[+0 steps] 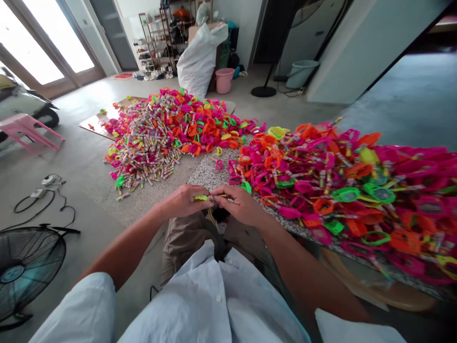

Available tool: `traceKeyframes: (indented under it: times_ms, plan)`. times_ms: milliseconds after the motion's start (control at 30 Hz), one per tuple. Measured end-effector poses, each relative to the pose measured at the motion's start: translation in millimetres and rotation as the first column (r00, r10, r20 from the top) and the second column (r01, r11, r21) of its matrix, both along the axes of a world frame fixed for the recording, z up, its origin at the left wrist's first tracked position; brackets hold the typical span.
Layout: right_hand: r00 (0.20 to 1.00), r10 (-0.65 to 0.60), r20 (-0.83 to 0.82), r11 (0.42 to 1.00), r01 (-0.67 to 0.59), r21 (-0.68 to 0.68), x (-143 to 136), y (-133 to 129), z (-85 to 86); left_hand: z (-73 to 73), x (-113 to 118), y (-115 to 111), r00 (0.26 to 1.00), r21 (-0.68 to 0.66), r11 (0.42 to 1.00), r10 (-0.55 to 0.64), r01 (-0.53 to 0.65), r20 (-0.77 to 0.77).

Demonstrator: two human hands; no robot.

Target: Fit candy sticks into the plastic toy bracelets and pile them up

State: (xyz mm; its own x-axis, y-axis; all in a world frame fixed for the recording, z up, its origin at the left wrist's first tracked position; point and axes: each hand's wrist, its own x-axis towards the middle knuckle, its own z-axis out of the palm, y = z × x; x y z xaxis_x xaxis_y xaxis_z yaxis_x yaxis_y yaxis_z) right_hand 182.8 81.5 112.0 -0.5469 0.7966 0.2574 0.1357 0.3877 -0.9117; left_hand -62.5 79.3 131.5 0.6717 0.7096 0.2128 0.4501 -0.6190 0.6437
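Close in front of my lap, my left hand is closed on a yellow toy watch, its strap showing between thumb and fingers. My right hand meets it fingertip to fingertip, pinching a small striped tube against the watch; the fingers hide most of it. To the right lies a big heap of pink, orange, green and yellow toy watches, many with striped tubes on them. Further forward and left is another heap of toy watches, with many loose striped tubes on its near side.
A speckled stone tabletop carries the heaps. A black fan and cables are on the floor at left, beyond them a pink stool. A white sack and pink bucket stand at the back.
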Motion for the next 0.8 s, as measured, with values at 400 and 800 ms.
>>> traceKeyframes:
  times_ms: [400,800]
  plan:
    - [0.998,-0.06,-0.005,0.997,0.06,0.049,0.7,-6.6,-11.6,-10.8,10.2,-2.5,0.989,0.11,0.985,0.139,-0.133,-0.052]
    - [0.996,-0.004,-0.09,0.979,-0.015,-0.206,12.7,-15.8,-24.9,-28.0,20.0,-8.5,0.996,-0.123,0.99,0.078,-0.071,0.052]
